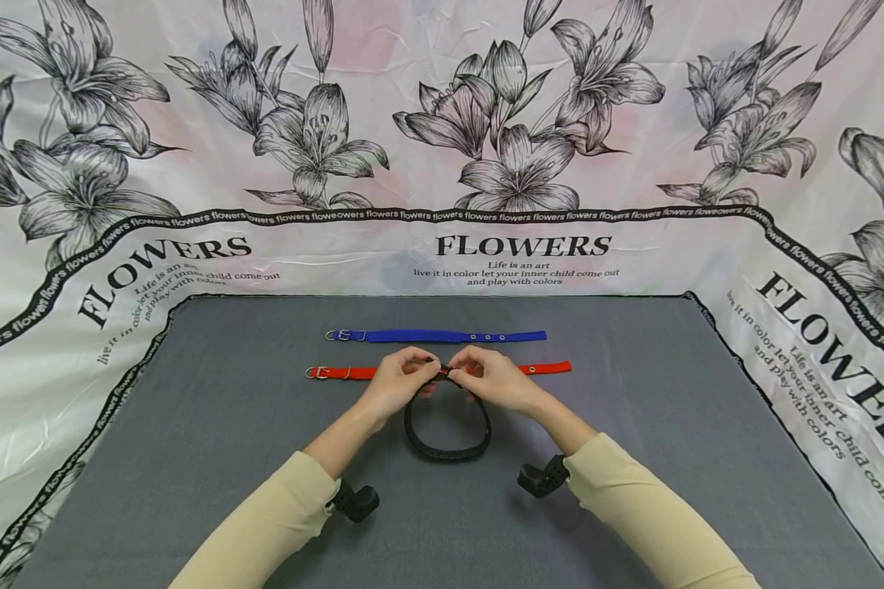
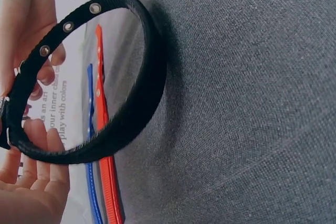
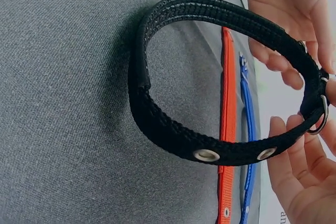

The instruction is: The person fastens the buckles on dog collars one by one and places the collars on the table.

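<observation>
Both hands pinch the buckle end of a black woven nylon collar (image 1: 448,433) bent into a closed loop: the left hand (image 1: 401,378) and the right hand (image 1: 495,378) meet fingertip to fingertip at the top of the loop, fingers curled round the strap. The loop hangs from that grip toward the person, its lower arc on or just above the grey felt mat (image 1: 191,458); which, I cannot tell.

Just beyond the hands, toward the far edge of the mat, a flat red nylon collar (image 1: 548,367) lies straight, partly hidden by the fingers. A flat blue nylon collar (image 1: 442,335) lies parallel behind it, nearer the far edge, apart from it.

From the head view the buckle is hidden by fingers. The right wrist view shows a metal ring (image 3: 319,121) at the clasp between the fingertips (image 3: 286,135) and two metal eyelets (image 3: 206,155) on the strap. The left wrist view shows three eyelets (image 2: 68,27) in a row along the strap.

A white floral printed cloth (image 1: 516,245) surrounds the mat on the far, left and right edges.
</observation>
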`<state>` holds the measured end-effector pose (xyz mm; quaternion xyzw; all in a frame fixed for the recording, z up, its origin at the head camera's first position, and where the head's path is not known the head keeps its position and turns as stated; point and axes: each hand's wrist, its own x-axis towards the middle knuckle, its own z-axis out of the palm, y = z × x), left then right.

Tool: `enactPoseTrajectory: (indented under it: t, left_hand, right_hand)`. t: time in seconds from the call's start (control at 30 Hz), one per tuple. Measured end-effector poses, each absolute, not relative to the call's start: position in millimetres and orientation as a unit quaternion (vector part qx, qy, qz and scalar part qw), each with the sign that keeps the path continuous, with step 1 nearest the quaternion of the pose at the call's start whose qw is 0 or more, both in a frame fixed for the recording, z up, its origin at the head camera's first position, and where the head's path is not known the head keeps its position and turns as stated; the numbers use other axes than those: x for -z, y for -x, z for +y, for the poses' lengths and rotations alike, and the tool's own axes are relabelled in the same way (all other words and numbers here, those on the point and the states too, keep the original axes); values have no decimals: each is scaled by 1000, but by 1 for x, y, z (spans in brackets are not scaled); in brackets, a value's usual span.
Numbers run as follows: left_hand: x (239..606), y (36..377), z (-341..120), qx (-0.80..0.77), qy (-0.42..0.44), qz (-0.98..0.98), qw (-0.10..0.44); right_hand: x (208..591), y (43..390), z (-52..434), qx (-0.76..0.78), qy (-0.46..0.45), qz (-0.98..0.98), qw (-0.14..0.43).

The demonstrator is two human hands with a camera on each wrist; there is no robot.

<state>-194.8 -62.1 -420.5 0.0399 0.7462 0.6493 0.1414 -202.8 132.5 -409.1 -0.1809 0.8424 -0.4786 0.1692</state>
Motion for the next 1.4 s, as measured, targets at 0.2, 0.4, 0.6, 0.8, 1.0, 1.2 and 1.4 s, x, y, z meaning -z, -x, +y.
enactPoseTrajectory:
  t: [0.2,0.4,0.6,0.8,1.0,1.2,1.4]
  left_hand:
    - [421,197,-65,-636,-44,756,148]
    - [417,196,-67,-651,-32,748,128]
    - [417,196,-68,-688,-16,716,119]
    - [414,195,-70,-694,-10,709,122]
    - [412,195,-72,-705,-1,697,128]
    - [416,197,-71,-708,1,694,126]
    - [416,196,-69,-703,8,700,130]
  right_hand:
    - [411,203,133,478,185,841,171]
    - [410,203,133,481,182,842,163]
    - [389,193,129,485,184,839,165]
    - [398,195,132,504,181,828,165]
    - [414,204,135,507,173,827,169]
    - [414,203,137,502,168,831,170]
    - [411,202,136,496,146,837,180]
